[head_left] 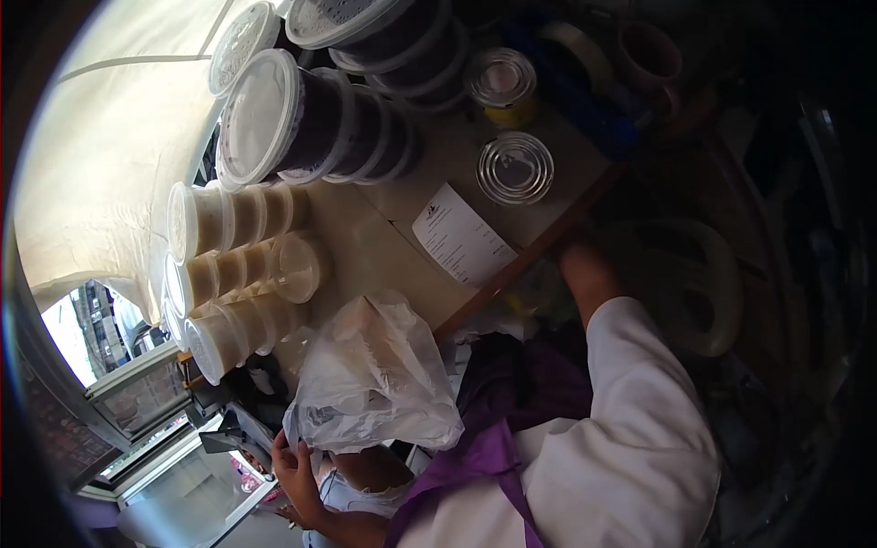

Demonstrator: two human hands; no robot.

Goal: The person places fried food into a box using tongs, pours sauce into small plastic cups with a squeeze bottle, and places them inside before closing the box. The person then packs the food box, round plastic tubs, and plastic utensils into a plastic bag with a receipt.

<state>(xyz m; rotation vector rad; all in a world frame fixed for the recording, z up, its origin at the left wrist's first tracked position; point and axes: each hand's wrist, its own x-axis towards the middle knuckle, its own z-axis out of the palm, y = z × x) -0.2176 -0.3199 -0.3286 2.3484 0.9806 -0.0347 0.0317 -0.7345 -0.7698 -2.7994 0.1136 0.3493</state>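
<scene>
My left hand (pixel 298 482) is at the lower left, its fingers closed on the edge of a thin white plastic bag (pixel 375 388). The bag is puffed out, and something pale shows faintly through it; I cannot make out what. My right arm, in a white sleeve, reaches under the wooden edge of the table. Only the wrist and part of my right hand (pixel 577 256) show there, in shadow, and the fingers are hidden. A printed paper slip (pixel 464 236) lies on the tabletop between the bag and a closed can (pixel 514 168).
Stacked tubs of dark purple food (pixel 324 123) and smaller tubs of pale food (pixel 239 219) line the table's far side. A yellow-labelled can (pixel 505 87), a blue tape dispenser (pixel 585 100) and a mug (pixel 650 57) stand at the back. A plastic chair (pixel 722 301) is at right.
</scene>
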